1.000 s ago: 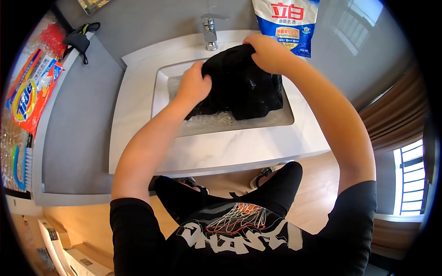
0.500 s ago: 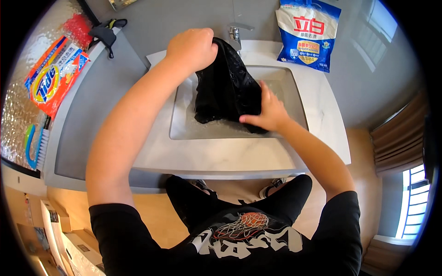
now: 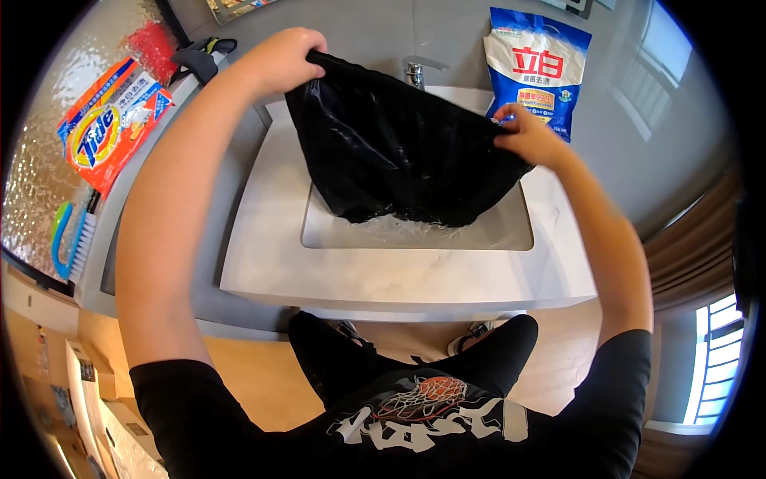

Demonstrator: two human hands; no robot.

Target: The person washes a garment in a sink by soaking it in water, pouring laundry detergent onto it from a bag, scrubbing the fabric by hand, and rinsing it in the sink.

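A wet black garment, shaped somewhat like shorts, is stretched out between my hands above the sink. My left hand pinches its upper left corner, raised higher than the other side. At the upper right edge, my right hand grips the cloth with closed fingers. The garment's lower edge hangs down into the basin, where the water looks ruffled. Most of the basin's far part is hidden behind the cloth.
Behind the garment stands a chrome faucet. A blue-and-white detergent bag leans on the wall at the back right. On the left ledge lie an orange detergent bag, a blue-green scrubbing brush and a dark strapped item.
The bunched garment has been raised and spread wide. My left hand moved up and left. My right hand went from open beside the cloth to holding its upper right edge.
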